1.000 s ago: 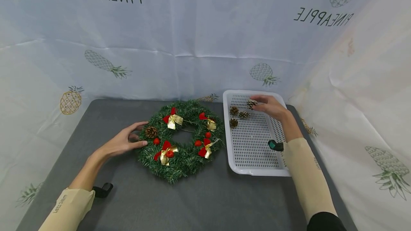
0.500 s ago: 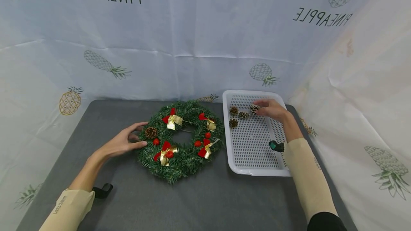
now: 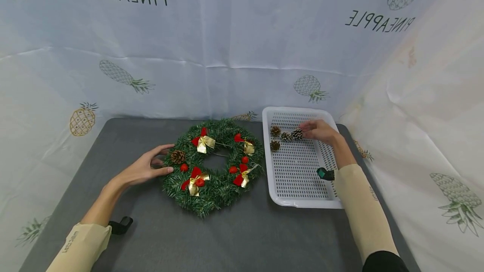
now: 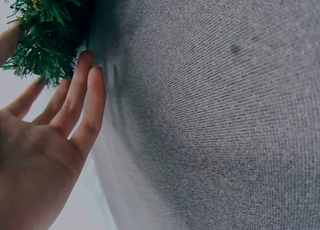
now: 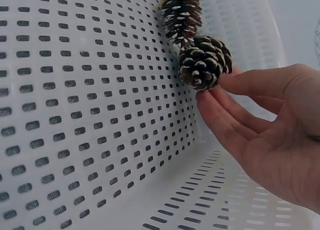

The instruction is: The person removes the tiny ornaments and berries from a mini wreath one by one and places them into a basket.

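A green wreath with red and gold bows, red berries and a brown pinecone lies on the grey table. My left hand rests against its left edge, the thumb and fingers spread and fairly straight; the left wrist view shows fingertips touching the needles. A white-tipped pinecone sits on the floor of the white basket. Beside it is my right hand, with extended fingertips and thumb right at the cone, not wrapped around it. Another frosted pinecone touches that cone.
Two more small pinecones, a brown one and a golden one, lie near the basket's left wall. The basket stands just right of the wreath. A pineapple-print curtain hangs behind the table.
My right hand has lowered the white-tipped pinecone to the basket floor, against the other frosted cone, and its fingers have loosened from it. My left hand and the wreath have stayed put.
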Demonstrator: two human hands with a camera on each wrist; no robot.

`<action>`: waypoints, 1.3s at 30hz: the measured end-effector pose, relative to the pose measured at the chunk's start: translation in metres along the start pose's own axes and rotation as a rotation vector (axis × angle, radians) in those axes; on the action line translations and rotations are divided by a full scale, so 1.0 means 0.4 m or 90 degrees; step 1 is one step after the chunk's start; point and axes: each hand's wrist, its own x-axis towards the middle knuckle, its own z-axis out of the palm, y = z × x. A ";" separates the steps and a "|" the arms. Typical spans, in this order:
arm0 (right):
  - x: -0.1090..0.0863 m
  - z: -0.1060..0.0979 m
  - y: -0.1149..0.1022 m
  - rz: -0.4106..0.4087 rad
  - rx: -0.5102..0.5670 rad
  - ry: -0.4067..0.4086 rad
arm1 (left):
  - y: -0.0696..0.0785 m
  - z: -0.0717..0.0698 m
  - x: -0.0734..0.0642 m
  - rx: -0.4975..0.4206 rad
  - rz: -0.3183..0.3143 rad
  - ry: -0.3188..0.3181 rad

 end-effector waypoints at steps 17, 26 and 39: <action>0.005 -0.016 -0.013 -0.017 -0.041 0.048 | 0.007 -0.003 -0.002 0.004 -0.003 0.001; -0.002 -0.009 -0.046 -0.043 -0.026 0.061 | 0.009 -0.002 -0.003 0.006 -0.001 0.002; -0.009 -0.006 -0.109 -0.081 -0.061 0.063 | 0.011 -0.002 -0.004 0.002 -0.007 0.002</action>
